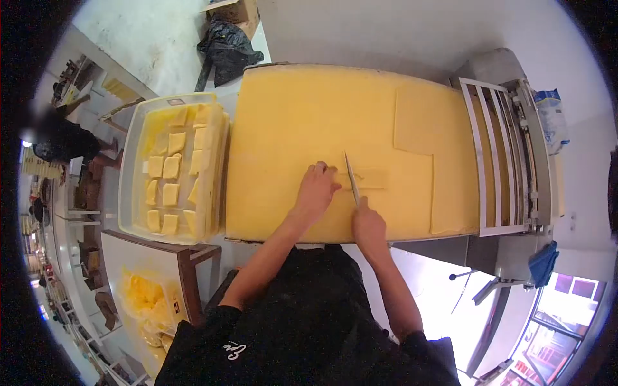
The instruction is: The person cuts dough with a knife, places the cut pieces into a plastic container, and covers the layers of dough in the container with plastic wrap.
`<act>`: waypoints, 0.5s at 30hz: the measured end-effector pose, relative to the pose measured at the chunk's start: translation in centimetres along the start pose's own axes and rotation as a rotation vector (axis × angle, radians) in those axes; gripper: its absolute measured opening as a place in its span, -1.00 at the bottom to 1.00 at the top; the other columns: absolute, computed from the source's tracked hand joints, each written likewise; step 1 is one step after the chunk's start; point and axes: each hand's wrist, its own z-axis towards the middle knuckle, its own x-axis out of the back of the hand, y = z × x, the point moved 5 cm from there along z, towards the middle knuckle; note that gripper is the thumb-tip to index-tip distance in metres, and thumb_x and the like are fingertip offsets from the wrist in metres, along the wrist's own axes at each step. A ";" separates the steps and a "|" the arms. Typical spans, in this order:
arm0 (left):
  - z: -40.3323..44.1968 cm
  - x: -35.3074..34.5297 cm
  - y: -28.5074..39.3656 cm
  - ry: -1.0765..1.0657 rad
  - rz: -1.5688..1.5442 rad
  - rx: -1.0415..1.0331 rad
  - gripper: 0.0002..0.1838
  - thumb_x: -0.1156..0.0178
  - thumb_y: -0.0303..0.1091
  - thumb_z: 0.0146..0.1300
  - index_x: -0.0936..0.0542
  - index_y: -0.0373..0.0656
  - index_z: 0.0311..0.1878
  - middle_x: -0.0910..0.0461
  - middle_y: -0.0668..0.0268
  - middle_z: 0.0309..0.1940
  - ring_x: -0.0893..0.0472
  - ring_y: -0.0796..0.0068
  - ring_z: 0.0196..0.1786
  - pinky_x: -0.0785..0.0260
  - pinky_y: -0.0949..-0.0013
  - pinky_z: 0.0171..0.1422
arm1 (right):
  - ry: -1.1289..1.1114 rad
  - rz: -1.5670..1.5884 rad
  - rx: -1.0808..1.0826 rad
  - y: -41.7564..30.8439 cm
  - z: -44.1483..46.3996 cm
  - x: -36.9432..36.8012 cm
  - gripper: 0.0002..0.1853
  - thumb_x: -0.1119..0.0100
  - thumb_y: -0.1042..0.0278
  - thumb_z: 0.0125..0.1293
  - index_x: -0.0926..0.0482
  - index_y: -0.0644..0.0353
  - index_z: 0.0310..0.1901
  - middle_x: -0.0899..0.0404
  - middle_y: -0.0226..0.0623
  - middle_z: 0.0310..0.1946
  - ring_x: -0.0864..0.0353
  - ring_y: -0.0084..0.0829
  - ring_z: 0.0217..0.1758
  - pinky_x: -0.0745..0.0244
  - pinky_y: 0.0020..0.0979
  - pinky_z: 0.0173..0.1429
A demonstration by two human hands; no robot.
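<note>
A long knife (pixel 351 175) is held in my right hand (pixel 369 225), its blade pointing away from me over a narrow strip of yellow dough (pixel 373 179). The strip lies on the yellow work surface (pixel 290 116). My left hand (pixel 317 188) rests at the strip's left end, just left of the blade, with fingers bent together; what they press or hold is too small to make out. Farther right, a large flat dough sheet (pixel 444 154) reaches the machine's slatted guard. Left of the surface, a clear plastic bin (pixel 134 167) holds several square dough pieces (pixel 170 166).
A metal machine with a slatted guard (pixel 490 161) stands at the right end. Black plastic (pixel 228 48) lies beyond the far left corner. At lower left, a bag of yellow material (pixel 145 293) sits on a table (pixel 122 248). Another person (pixel 64 138) is at far left.
</note>
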 end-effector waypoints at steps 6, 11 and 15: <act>1.5 1.0 -2.3 -0.241 -0.083 0.141 -0.72 -0.29 -0.35 0.02 -0.53 -0.25 -0.21 -0.51 0.16 -0.45 -0.54 0.17 -0.25 -0.39 0.20 -0.13 | 0.154 0.122 0.202 -0.3 4.9 -1.2 -0.81 0.09 0.33 0.28 -0.27 0.25 -0.18 -0.51 0.05 -0.61 -0.53 0.03 -0.56 -0.41 -0.01 -0.45; 1.2 3.9 -5.0 -0.325 -0.336 0.370 -0.72 -0.30 -0.35 0.01 -0.53 -0.26 -0.23 -0.49 0.22 -0.59 -0.55 0.30 -0.44 -0.41 0.25 -0.30 | -0.090 0.580 0.000 1.4 4.0 0.8 -0.83 0.10 0.31 0.32 -0.27 0.23 -0.19 -0.47 -0.01 -0.66 -0.51 -0.06 -0.60 -0.42 -0.09 -0.48; 0.3 5.8 -7.5 -0.306 -0.172 0.324 -0.75 -0.25 -0.41 0.03 -0.55 -0.25 -0.20 -0.56 0.20 -0.47 -0.56 0.28 -0.31 -0.42 0.27 -0.18 | -0.015 0.918 -0.224 4.6 3.1 0.1 -0.81 0.10 0.24 0.31 -0.31 0.19 -0.21 -0.51 0.14 -0.54 -0.54 0.12 -0.46 -0.40 0.04 -0.38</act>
